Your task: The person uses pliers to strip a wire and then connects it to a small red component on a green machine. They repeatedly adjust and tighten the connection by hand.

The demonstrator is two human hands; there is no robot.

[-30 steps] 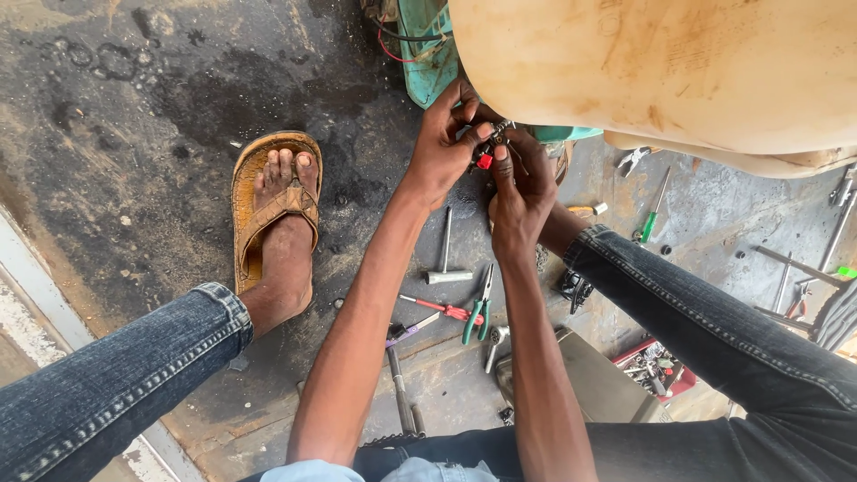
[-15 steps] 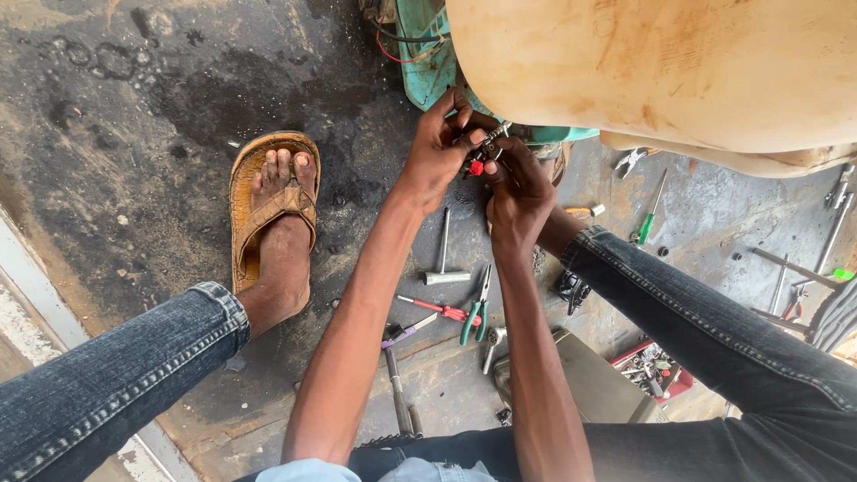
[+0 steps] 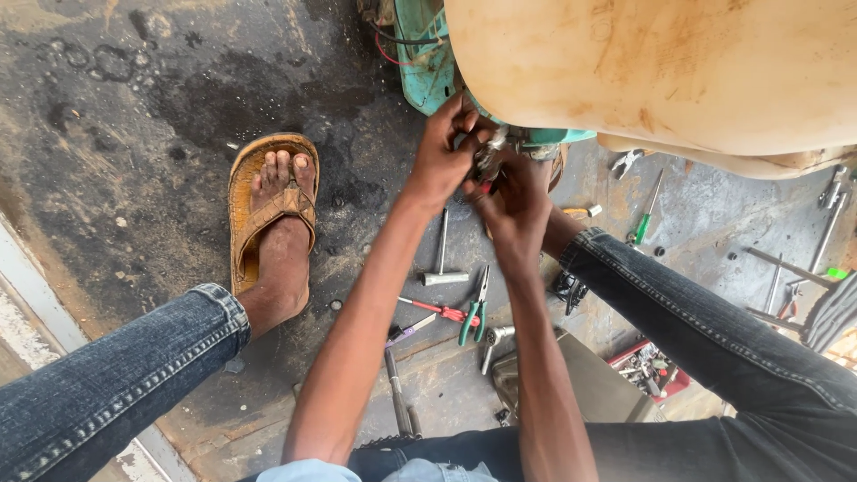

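Both hands meet under the cream seat (image 3: 661, 71) of a teal machine body (image 3: 428, 62). The left hand (image 3: 442, 156) pinches a small metal fitting (image 3: 489, 153) at the frame's lower edge; the right hand (image 3: 513, 205), at its 5 o'clock, is closed around something partly red, too hidden to identify. On the floor (image 3: 134, 134) toward 6 o'clock lie a T-handle wrench (image 3: 444, 259) and green-handled pliers (image 3: 475, 312). The cramped, overlapping grip could let the fitting slip and drop among the scattered tools.
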